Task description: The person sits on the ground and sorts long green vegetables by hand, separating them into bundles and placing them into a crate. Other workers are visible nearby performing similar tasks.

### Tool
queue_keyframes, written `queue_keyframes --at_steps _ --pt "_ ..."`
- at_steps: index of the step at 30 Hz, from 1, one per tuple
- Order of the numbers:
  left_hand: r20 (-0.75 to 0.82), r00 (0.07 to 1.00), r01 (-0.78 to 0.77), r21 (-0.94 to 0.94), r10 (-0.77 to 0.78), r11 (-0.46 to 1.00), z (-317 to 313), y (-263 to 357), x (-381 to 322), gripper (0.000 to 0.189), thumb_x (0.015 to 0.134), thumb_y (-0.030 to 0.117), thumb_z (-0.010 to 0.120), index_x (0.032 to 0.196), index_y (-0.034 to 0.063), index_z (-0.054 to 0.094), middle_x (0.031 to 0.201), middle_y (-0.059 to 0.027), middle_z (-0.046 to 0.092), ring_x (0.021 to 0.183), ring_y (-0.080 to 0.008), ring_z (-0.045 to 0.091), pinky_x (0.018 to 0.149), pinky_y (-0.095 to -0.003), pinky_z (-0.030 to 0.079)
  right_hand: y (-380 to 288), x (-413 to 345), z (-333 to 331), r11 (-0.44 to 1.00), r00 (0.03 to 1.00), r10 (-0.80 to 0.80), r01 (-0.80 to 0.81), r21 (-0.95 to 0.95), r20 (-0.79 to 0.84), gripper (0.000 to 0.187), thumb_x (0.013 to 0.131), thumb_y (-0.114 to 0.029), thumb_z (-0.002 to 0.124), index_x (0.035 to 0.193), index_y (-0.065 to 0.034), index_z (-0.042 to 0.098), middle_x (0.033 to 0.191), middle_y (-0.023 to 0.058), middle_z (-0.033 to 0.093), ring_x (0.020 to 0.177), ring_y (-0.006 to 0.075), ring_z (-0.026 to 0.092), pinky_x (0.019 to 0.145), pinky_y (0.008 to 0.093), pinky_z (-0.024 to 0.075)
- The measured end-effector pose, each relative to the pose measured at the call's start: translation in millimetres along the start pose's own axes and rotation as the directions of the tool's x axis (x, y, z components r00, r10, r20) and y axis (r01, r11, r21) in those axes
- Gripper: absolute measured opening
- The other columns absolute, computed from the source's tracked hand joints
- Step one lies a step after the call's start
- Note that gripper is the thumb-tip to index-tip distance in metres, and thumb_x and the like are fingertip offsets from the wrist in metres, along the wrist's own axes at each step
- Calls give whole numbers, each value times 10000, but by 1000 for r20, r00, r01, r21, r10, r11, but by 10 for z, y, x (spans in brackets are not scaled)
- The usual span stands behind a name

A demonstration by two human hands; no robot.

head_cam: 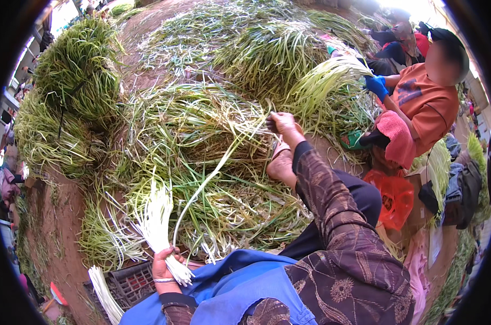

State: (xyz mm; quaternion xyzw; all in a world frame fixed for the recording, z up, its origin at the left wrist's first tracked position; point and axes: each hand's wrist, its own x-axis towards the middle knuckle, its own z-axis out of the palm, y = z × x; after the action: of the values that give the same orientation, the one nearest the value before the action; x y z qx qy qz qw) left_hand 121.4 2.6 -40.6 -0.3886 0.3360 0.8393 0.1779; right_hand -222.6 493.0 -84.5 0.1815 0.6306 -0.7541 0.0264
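My left hand (164,266) grips a bundle of white-stemmed greens (158,219), which look like young garlic shoots. The cut stem ends stick out below the fist, towards my lap. One long pale stalk (203,185) curves from beside my left hand up to my right hand (284,124). The fingers of that right hand are closed on the stalk's leafy end, with the arm stretched forward. Under the stalk lies a wide heap of loose green and yellowing leaves (213,142). A blue apron (245,284) covers my lap.
A black plastic crate (131,284) stands at my left, with a bundle of white stems (105,292) along its side. Tall tied greens (79,77) rise at far left. Right of me, a co-worker in blue gloves (376,87) holds greens. A red plastic bag (389,199) sits nearby.
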Motion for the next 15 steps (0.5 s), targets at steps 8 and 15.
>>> queue_keyframes --at_steps 8,15 --pt "30 999 37 36 -38 999 168 -30 -13 163 778 38 630 931 29 573 748 -129 622 583 -216 583 559 -373 484 348 -350 126 905 895 411 -378 -194 174 241 929 -220 599 869 13 603 729 122 663 599 225 677 461 313 533" --pt "14 1000 -4 167 2 986 300 55 -274 183 750 18 635 912 -19 556 708 -151 611 545 -220 573 531 -376 495 1099 -408 825 909 908 415 -417 15 62 370 878 -377 670 1021 -43 600 827 84 668 607 181 645 478 292 465"
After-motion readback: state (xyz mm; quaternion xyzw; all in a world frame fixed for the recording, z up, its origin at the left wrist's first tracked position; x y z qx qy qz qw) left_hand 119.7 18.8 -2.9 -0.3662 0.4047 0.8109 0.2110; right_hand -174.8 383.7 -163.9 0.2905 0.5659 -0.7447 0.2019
